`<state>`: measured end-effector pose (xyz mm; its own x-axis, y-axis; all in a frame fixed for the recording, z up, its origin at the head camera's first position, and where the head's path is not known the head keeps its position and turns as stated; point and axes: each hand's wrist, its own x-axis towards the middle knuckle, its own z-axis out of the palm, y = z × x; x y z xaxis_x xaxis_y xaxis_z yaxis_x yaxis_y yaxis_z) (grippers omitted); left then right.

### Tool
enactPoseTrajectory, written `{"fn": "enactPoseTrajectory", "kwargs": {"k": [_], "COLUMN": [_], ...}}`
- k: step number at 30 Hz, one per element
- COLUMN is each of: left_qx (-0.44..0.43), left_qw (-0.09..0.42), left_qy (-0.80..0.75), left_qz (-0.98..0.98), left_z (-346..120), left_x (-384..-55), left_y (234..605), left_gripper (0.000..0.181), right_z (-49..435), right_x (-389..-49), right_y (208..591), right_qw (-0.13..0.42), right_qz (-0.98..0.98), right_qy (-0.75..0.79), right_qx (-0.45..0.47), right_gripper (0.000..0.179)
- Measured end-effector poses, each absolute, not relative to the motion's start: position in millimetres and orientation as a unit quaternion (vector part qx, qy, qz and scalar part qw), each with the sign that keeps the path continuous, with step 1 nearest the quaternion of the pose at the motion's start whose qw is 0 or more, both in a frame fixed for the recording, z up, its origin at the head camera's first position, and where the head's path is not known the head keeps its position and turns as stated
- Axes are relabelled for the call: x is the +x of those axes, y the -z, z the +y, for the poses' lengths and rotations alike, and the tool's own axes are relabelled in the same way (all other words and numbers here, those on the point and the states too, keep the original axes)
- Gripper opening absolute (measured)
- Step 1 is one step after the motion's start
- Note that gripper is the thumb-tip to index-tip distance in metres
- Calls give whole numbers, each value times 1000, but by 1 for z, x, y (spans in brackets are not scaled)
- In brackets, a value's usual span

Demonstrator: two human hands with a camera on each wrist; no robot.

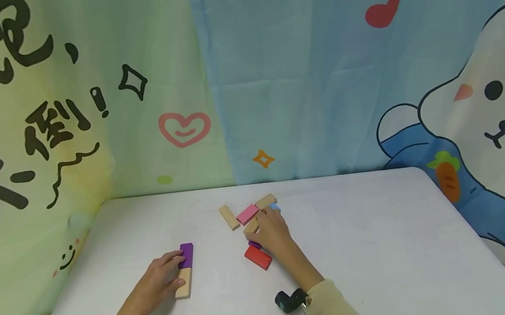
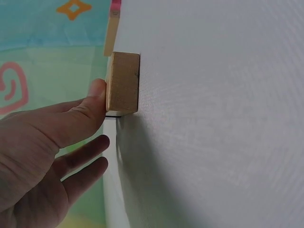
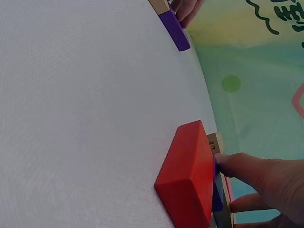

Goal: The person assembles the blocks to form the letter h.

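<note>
"What has the right hand (image 1: 276,231)?"
"Fingers and thumb pinch a pale block (image 1: 251,226), toward the desk's (image 1: 375,246) far edge."
"The left hand (image 1: 155,283)?"
"Fingers loosely extended, touching a purple block (image 1: 187,255) and wooden block (image 1: 184,284), end to end, nearer the left edge than the right."

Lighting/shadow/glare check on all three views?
Head: bright, fairly even light, with a soft shadow on the table by the left hand. Left wrist: dimmer, a broad soft-edged shadow below the wooden block. Right wrist: also dim; the red block looms large, edges readable. No blown-out glare in any view.
</note>
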<state>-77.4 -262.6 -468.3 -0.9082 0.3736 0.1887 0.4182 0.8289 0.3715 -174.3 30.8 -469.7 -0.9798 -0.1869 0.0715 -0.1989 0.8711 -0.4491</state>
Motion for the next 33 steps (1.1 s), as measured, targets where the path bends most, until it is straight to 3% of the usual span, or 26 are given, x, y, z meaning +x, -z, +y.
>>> {"fn": "enactPoseTrajectory", "kwargs": {"k": [14,33], "left_qx": [-186,-191], "left_qw": [25,52], "left_qy": [226,231], "left_qz": [-956,-953], "left_z": [-263,-263], "left_x": [-80,-78], "left_y": [465,470], "left_gripper": [47,46], "right_z": [29,31], "right_x": [-175,-175], "right_y": [467,471], "right_qw": [15,11], "right_qz": [-969,-963], "right_qy": [-232,-256], "right_qx": [88,83], "right_gripper": [42,52]}}
